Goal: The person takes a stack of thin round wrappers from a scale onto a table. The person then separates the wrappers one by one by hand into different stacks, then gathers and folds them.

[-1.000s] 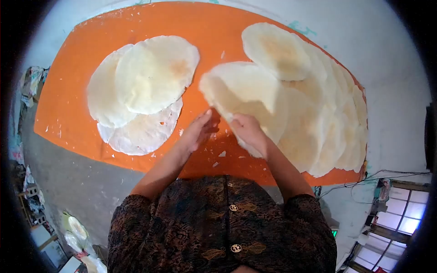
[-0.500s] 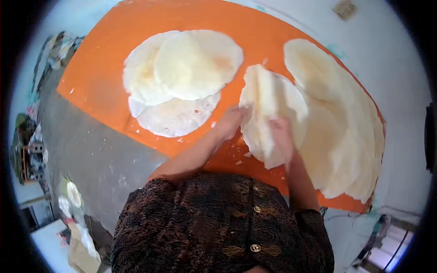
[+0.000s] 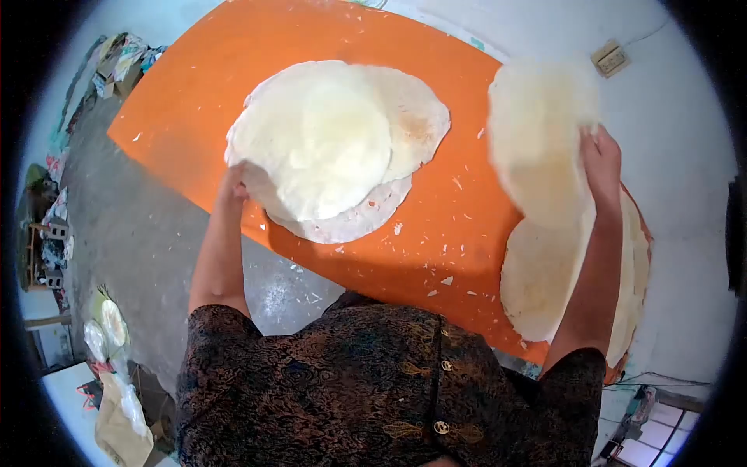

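Note:
My left hand point(image 3: 238, 184) pinches the lower left edge of a large pale round sheet point(image 3: 315, 140), which lies over other thin round sheets point(image 3: 412, 117) on the orange table point(image 3: 436, 202). On the right, my right hand point(image 3: 601, 159) grips the edge of another round sheet point(image 3: 541, 132), blurred by motion. Beneath that one, a spread of overlapping pale sheets point(image 3: 537, 280) covers the table's right end. My right forearm hides part of this spread.
Small white flakes point(image 3: 446, 281) are scattered along the near part of the table. Grey floor point(image 3: 156, 233) shows at left, with plastic bags and a brown sack point(image 3: 123, 420) lower down. A small box point(image 3: 609, 58) is on the wall at upper right.
My hands have moved apart from the middle, the left one to the left pile and the right one to the right pile. The sheet they held between the piles is gone from there.

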Demonstrator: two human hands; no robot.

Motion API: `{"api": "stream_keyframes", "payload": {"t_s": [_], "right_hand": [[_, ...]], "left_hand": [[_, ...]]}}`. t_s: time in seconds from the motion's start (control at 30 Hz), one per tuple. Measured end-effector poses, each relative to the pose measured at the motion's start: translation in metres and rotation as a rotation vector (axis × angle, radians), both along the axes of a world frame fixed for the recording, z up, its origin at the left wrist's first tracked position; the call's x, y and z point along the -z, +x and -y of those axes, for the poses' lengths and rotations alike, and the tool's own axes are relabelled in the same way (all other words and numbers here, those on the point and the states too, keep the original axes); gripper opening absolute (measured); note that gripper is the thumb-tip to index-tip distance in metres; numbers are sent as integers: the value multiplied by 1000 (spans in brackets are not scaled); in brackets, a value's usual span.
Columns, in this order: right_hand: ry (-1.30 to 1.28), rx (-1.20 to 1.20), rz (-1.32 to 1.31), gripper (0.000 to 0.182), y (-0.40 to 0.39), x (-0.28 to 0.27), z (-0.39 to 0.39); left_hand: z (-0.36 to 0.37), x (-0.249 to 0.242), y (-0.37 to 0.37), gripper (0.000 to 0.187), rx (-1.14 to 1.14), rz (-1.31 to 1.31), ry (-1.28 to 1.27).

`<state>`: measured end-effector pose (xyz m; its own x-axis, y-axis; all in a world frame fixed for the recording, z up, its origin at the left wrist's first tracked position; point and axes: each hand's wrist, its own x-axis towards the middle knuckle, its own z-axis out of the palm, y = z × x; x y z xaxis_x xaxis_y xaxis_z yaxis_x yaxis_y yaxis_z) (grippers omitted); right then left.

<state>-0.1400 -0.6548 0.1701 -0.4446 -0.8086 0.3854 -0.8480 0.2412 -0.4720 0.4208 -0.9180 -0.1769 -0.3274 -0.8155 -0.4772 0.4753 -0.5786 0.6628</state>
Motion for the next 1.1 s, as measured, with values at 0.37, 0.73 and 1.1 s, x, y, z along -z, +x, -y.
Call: {"api": "stream_keyframes", "payload": {"t_s": [0.37, 0.73, 1.1], "right_hand": [[400, -588, -356, 12, 233, 180, 47], [302, 151, -222, 58, 77, 254, -136], [708, 435, -67, 30, 9, 218, -186]], "left_hand": [[-66, -18, 0, 45, -215, 52, -99], [-221, -101, -78, 21, -359, 714, -332], [-307, -129, -338, 26, 882, 221, -106]]}}
